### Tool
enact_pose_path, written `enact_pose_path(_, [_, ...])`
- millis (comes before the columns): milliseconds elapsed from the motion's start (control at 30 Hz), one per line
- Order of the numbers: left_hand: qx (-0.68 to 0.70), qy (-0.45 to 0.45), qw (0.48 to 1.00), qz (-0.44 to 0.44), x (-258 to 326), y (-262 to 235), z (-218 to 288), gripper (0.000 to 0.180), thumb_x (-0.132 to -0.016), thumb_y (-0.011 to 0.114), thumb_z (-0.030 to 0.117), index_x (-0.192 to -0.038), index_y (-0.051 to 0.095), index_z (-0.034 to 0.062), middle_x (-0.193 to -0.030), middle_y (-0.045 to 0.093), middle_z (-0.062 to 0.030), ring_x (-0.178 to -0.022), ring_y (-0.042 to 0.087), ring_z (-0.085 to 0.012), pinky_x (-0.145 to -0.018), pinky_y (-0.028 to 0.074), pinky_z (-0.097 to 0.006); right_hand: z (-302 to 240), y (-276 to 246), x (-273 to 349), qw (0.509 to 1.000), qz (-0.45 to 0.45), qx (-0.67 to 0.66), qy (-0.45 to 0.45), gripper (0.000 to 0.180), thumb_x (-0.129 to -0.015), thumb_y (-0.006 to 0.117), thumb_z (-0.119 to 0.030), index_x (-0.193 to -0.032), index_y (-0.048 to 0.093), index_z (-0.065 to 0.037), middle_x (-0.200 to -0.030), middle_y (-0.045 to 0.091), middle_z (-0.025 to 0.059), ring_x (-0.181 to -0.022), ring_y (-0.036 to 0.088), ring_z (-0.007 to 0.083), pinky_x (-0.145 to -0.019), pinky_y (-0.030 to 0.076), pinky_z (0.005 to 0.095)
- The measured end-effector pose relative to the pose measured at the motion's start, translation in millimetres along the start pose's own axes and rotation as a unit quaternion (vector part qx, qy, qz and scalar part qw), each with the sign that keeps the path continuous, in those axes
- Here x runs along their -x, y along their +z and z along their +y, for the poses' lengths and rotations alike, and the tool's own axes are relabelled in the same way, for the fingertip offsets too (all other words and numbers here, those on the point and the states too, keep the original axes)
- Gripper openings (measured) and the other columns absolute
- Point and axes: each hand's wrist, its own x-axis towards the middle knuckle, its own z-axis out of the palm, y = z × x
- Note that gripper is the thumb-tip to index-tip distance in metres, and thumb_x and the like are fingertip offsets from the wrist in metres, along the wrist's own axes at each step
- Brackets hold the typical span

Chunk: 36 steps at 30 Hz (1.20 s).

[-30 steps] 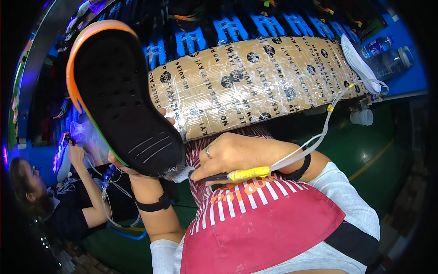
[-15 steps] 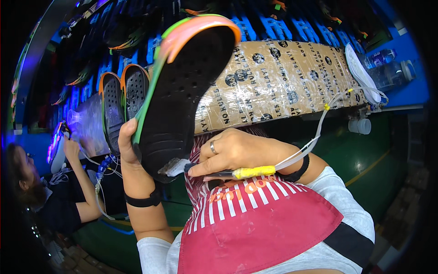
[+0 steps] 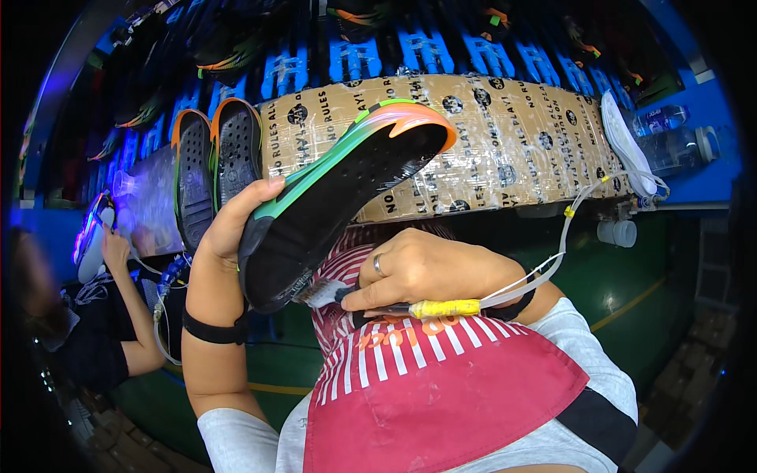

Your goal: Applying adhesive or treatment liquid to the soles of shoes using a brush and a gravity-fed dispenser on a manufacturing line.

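Note:
My left hand (image 3: 235,221) grips a shoe sole (image 3: 335,205) by its side near the heel, thumb on the rim. The sole is black inside, dotted with small holes, with a green sidewall turning orange at the toe. It is tilted, toe pointing up and to the right. My right hand (image 3: 414,268), with a ring on one finger, is closed on a brush (image 3: 318,294) with pale bristles and a dark handle. The bristles are at the heel's near edge; contact is hard to make out. Yellow tape (image 3: 445,308) joins the handle to clear tubes.
Behind lies a cardboard-covered surface (image 3: 544,150) wrapped in clear film. Two similar soles (image 3: 194,189) stand at its left. To the right are a white shoe-shaped piece (image 3: 628,146), a clear bottle (image 3: 670,150) and a small cup (image 3: 617,233). A co-worker's hand (image 3: 116,251) holds a shoe at far left.
The sole's toe has swung down and to the right, turning its green sidewall more into view. My left hand has shifted slightly up; the brush has moved a little right to the heel's edge.

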Motion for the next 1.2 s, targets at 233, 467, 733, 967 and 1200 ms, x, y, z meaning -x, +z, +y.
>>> enact_pose_path(233, [-0.052,-0.034,0.998,-0.020,-13,-16,4,0.037,-0.085,0.053,0.026,-0.106,0.058,-0.0040,-0.094,0.065,-0.0145,-0.078,0.064,-0.0192,-0.072,0.052,-0.029,0,0,3,0.998,-0.004,0.064,-0.008,0.024,-0.069,0.057,-0.009,-0.093,0.064,-0.007,-0.066,0.055,0.0067,-0.064,0.059,0.0217,-0.053,0.047,0.0325])
enact_pose_path(467, [-0.052,-0.056,0.997,-0.002,-13,-27,3,0.041,-0.085,0.054,0.026,-0.111,0.054,-0.0054,-0.098,0.064,-0.0159,-0.082,0.064,-0.0199,-0.075,0.051,-0.029,5,4,11,0.990,0.054,0.127,-0.011,0.031,-0.068,0.061,-0.011,-0.099,0.063,-0.007,-0.075,0.056,0.0049,-0.067,0.059,0.0196,-0.052,0.049,0.0304])
enact_pose_path(733, [-0.033,-0.053,0.998,0.012,-7,-24,2,0.041,-0.087,0.051,0.028,-0.112,0.054,-0.0052,-0.100,0.063,-0.0167,-0.082,0.065,-0.0209,-0.075,0.053,-0.031,7,9,19,0.988,0.055,0.142,-0.005,0.033,-0.066,0.061,-0.012,-0.099,0.063,-0.008,-0.074,0.056,0.0051,-0.068,0.058,0.0192,-0.053,0.049,0.0311])
enact_pose_path(967, [-0.004,-0.017,1.000,0.026,-3,-23,0,0.043,-0.087,0.048,0.027,-0.116,0.052,-0.0047,-0.103,0.062,-0.0180,-0.085,0.064,-0.0227,-0.077,0.053,-0.032,11,16,13,0.996,0.062,0.054,0.019,0.021,-0.073,0.063,-0.014,-0.093,0.065,-0.008,-0.070,0.057,0.0075,-0.064,0.060,0.0233,-0.056,0.049,0.0330])
enact_pose_path(1200, [0.122,0.032,0.992,-0.028,-12,-18,-29,0.046,-0.087,0.046,0.030,-0.116,0.051,-0.0046,-0.107,0.061,-0.0188,-0.092,0.062,-0.0260,-0.085,0.049,-0.037,23,-3,15,0.951,0.163,-0.197,0.175,0.024,-0.074,0.071,-0.020,-0.092,0.067,-0.005,-0.079,0.066,0.0113,-0.071,0.064,0.0214,-0.065,0.048,0.0309])
